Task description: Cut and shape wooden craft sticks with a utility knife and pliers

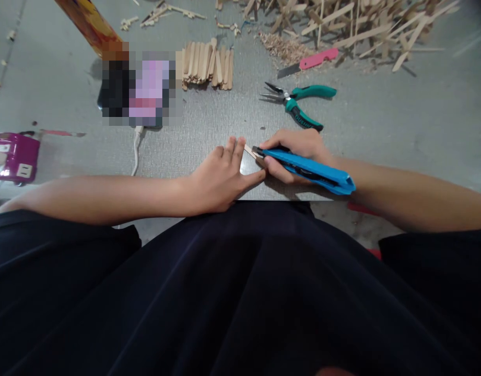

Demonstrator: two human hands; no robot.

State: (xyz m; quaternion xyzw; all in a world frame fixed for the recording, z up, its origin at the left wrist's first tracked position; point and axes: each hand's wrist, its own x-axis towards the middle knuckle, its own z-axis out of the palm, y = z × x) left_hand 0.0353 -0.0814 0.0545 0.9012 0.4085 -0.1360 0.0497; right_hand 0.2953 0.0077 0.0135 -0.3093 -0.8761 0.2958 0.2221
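My right hand (298, 151) is closed round a blue utility knife (311, 168), its tip pointing left and down at a thin wooden craft stick (249, 151). The knife's dark front end meets the stick close to the table's near edge. My left hand (224, 172) lies low on the table with its fingertips on the stick's far end and its thumb stretched toward the near end, pinning it down. Part of the stick is hidden under the fingers, and the blade itself is hard to make out.
Green-handled pliers (298, 99) and a pink folding saw (318, 60) lie beyond my right hand. A row of craft sticks (207, 62), a heap of sticks (342, 26), wood shavings (283, 47), a blurred phone (150, 89) with a white cable (136, 151), and a purple box (23, 156) also lie there.
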